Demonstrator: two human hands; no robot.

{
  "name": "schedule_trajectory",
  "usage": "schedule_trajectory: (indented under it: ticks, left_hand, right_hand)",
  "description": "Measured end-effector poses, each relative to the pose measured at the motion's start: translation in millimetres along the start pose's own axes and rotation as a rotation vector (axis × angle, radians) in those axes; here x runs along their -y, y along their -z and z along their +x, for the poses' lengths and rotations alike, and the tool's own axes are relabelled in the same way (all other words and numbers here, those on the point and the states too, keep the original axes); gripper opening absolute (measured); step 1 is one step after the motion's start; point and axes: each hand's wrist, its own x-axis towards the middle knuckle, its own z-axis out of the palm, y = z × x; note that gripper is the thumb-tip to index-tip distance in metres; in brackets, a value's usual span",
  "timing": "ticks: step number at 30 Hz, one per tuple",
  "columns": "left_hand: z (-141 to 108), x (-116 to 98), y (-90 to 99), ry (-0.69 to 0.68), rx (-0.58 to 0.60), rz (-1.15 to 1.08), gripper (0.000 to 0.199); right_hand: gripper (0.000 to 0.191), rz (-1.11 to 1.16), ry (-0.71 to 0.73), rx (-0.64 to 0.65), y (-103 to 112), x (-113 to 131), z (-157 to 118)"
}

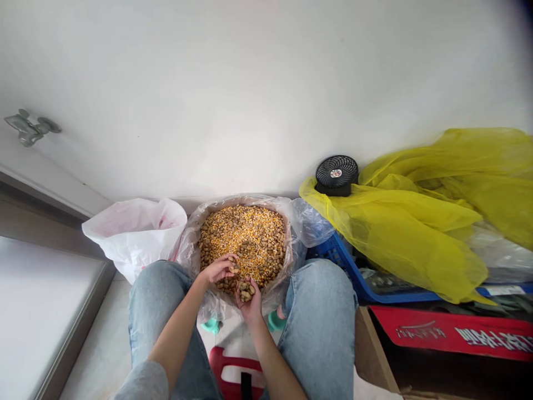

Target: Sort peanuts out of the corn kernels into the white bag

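A wide, round container lined with clear plastic (191, 244) sits between my knees, full of yellow dried corn kernels mixed with tan peanuts in the shell (250, 239). My left hand (217, 269) hangs just over the pile, its curled fingertips pinching what looks like a peanut or two. Beside it, my right hand (249, 297) is cupped at the container's near edge, with several peanuts (246, 290) lying in the palm. The container's lower part is hidden by the plastic and my hands.
A white plastic bag (135, 236) stands left of the container, against a white wall. To the right are a small black fan (336, 175), a yellow plastic sheet (400, 233), a blue crate (353, 272) and a red banner (453, 333). A red stool (237, 366) lies between my jeans-clad legs.
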Motion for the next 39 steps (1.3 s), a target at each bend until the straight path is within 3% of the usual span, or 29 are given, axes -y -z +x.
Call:
schedule_trajectory:
  ticks: [9, 16, 32, 39]
  left_hand:
    - [-4, 0, -1.4, -0.083, 0.126, -0.349, 0.025]
    - [-5, 2, -0.2, -0.075, 0.158, -0.455, 0.030]
    - [0, -2, 0.0, -0.192, -0.014, -0.788, 0.038]
    - [-4, -31, 15.9, -0.346, -0.109, -0.907, 0.042]
  right_hand:
    - [0.014, -0.034, 0.017, -0.002, 1, 0, 1]
    - [0.013, -0.015, 0.009, -0.008, 0, 0, 0]
    - [0.016, -0.026, -0.005, -0.002, 5, -1, 5]
    - [0.014, -0.058, -0.015, -0.006, 5, -1, 6]
